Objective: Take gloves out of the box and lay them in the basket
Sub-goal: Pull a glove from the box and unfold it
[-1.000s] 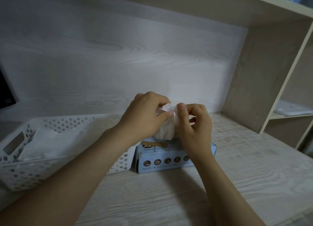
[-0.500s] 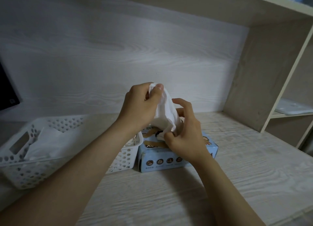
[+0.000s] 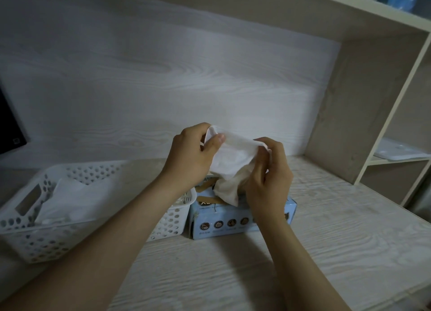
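A thin white glove [image 3: 231, 161] is stretched between both hands above the light blue box [image 3: 224, 219]. My left hand [image 3: 191, 156] pinches its upper left corner between thumb and fingers. My right hand [image 3: 268, 173] grips its right edge with curled fingers. The glove's lower end hangs down to the torn opening on top of the box. The white perforated basket [image 3: 30, 236] stands directly left of the box and touches it; white gloves [image 3: 70, 201] lie inside it.
The desk [image 3: 326, 240] runs under a wood-grain back panel. A shelf unit's side wall [image 3: 349, 114] rises at the right, with a white tray [image 3: 401, 149] on its low shelf. A dark screen edge [image 3: 9, 128] shows at far left.
The glove has come up out of the box: first both hands pinched it at the opening, then my left hand lifted it, and now my right hand has risen to hold its right edge, spreading it.
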Demonstrator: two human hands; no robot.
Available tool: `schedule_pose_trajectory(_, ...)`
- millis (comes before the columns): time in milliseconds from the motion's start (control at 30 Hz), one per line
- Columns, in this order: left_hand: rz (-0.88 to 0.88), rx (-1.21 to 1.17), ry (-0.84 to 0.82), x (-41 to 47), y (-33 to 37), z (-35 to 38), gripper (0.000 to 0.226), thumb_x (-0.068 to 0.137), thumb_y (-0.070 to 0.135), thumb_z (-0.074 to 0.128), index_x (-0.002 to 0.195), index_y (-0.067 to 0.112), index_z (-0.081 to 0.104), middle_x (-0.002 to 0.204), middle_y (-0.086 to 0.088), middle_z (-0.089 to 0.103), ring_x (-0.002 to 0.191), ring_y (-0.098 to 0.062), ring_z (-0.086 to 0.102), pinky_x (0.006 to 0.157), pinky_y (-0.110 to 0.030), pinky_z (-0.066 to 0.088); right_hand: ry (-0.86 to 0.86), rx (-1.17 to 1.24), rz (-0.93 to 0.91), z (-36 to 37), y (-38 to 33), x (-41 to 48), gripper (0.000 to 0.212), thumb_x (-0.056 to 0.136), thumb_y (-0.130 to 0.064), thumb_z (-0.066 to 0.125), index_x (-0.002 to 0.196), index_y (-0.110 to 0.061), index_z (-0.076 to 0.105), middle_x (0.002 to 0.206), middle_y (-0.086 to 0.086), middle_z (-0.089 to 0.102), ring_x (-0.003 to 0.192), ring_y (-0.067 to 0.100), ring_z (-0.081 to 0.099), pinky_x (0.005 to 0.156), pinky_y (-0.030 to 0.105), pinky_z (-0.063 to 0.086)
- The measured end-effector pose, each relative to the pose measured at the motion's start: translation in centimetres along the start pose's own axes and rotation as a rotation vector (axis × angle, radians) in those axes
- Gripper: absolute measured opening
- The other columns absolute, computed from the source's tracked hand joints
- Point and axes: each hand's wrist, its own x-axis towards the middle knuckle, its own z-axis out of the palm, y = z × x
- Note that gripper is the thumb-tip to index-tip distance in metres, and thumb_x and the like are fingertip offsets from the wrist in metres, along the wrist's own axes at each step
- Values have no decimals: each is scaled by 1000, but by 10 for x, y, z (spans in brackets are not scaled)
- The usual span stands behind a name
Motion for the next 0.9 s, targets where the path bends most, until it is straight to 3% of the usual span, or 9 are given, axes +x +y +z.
schedule_pose_trajectory(100,-24,9,47,1,-1,3,31,105,42,60,91,13,61,70,4,60,60,-10,52,56,-29,40,32,23,-21,6,-8,13,30,102,-2,43,116,-16,66,89,-10,67,71,5,57,64,16,39)
schedule_pose_trajectory(267,-78,-81,121,4,0,-4,40,105,41,60,79,11,56,61,7,45,53,-7,38,53,-22,32,11,-47,-173,13,-17,44,41,95,11,44,116,-11,71,101,-1,71,80,6,60,73,17,42)
schedule_pose_trajectory(367,-87,-97,197,8,1,-12,38,106,40,58,81,10,57,65,3,52,57,-8,43,57,-26,37,-18,-123,-283,20,-27,59,34,103,-6,42,120,-10,71,108,1,72,95,15,67,82,21,49)
schedule_pose_trajectory(433,-108,-101,264,12,2,-20,28,106,39,57,94,14,62,76,6,61,63,-7,51,61,-25,41,-81,-115,-268,27,-38,64,31,106,-13,42,118,-12,71,102,-3,71,88,8,65,78,16,45)
schedule_pose_trajectory(533,-183,-99,328,17,1,-36,21,108,37,51,110,19,62,92,4,67,78,-12,62,69,-30,50,-244,-37,-86,39,-54,65,28,106,-13,49,89,-24,68,71,-19,62,64,3,56,61,15,37)
schedule_pose_trajectory(600,-244,-94,331,19,-3,-49,24,109,39,47,111,20,62,96,3,67,84,-16,66,73,-38,56,-388,28,110,49,-60,64,37,101,-14,50,66,-23,49,56,-16,47,52,5,41,55,24,33)
schedule_pose_trajectory(700,-329,-21,333,16,-14,-72,31,108,43,46,106,18,63,97,5,66,89,-16,65,76,-38,54,-615,70,387,62,-70,63,28,92,-18,53,68,-14,39,65,3,33,58,16,30,56,32,25)
schedule_pose_trajectory(800,-374,136,279,4,-28,-95,47,109,42,47,83,3,56,74,-2,57,69,-19,53,63,-35,38,-834,-9,543,75,-79,63,24,91,-29,61,75,-14,52,69,10,42,59,19,38,54,27,31)
schedule_pose_trajectory(900,-461,156,242,-9,-47,-117,55,108,45,46,71,3,46,68,-9,49,66,-25,50,63,-35,36,-1002,-67,609,93,-86,61,35,88,-37,67,85,-3,73,77,13,75,65,28,67,64,31,49)
